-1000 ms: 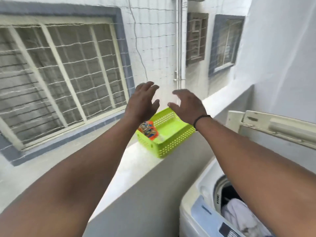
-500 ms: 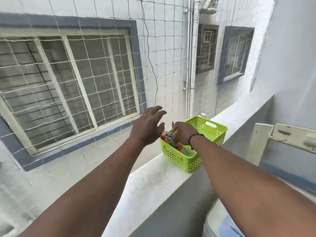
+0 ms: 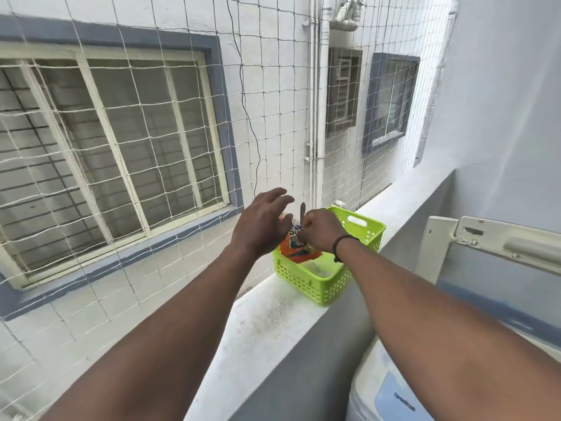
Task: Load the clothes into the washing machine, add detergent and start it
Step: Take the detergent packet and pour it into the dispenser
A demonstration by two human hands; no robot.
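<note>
Lifted from basket [image 3: 328, 284], detergent packet [image 3: 299, 249] in right hand [image 3: 321, 232].

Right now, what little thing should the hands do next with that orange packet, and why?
Probably lift the orange packet clear of the green basket. The right hand already pinches its top, and its lower end sits inside the basket on the ledge. The left hand hovers open beside it, ready to help, and the washing machine below needs detergent.

washing machine [image 3: 394, 399] cut off by frame edge, packet [image 3: 296, 249] print blurred
</note>
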